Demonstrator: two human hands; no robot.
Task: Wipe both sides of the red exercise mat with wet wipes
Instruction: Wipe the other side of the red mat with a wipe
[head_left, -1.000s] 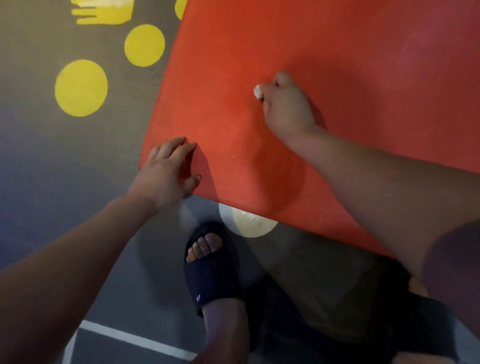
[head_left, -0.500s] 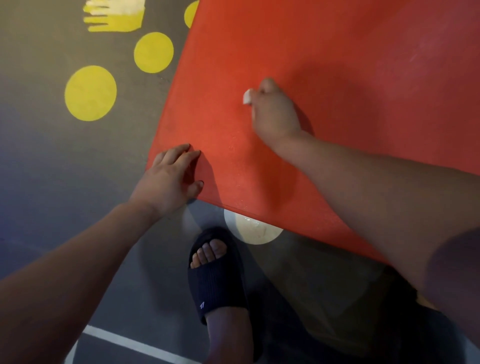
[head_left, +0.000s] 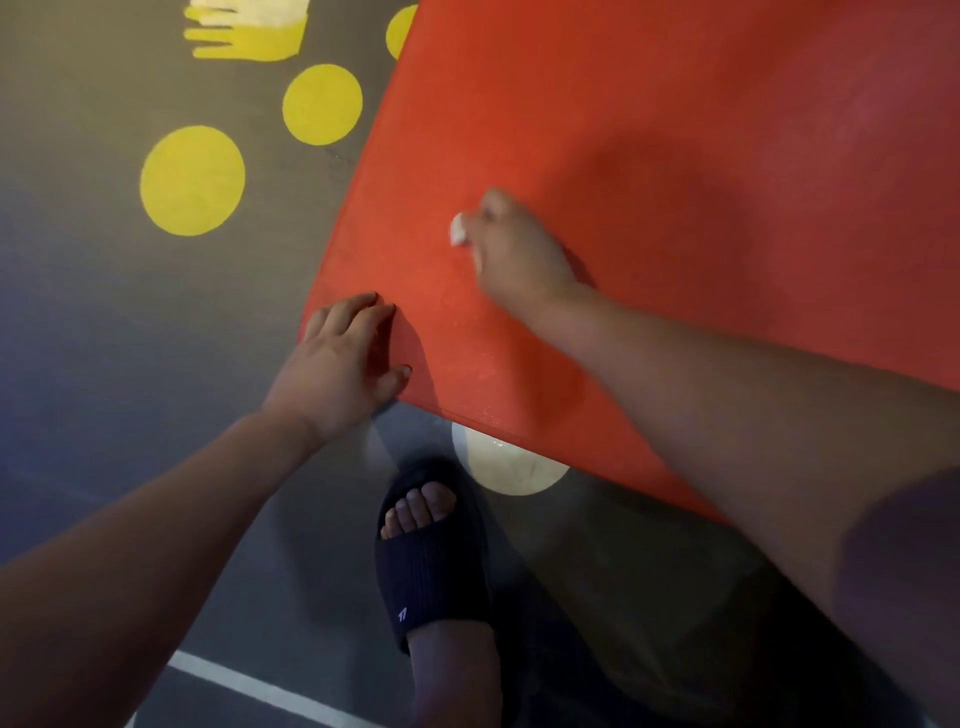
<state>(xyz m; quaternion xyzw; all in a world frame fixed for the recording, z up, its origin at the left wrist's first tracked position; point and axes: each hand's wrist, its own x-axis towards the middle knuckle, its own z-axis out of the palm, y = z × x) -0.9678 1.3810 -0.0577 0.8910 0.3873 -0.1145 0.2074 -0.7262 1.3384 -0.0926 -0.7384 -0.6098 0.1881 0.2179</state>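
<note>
Your right hand (head_left: 519, 257) is curled tight around a bunched white wet wipe (head_left: 457, 229), holding it against the red exercise mat (head_left: 701, 130), which lies on the grey floor (head_left: 104, 338). Your left hand (head_left: 343, 364) rests flat, fingers straight, on the mat's near corner, near your black slide sandal (head_left: 431, 571).

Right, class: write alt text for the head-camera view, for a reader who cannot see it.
A person's right hand presses a bunched white wet wipe onto a red exercise mat while the left hand lies flat on its near corner. Around it are a dark floor with yellow circles and a foot in a dark slide sandal.
</note>
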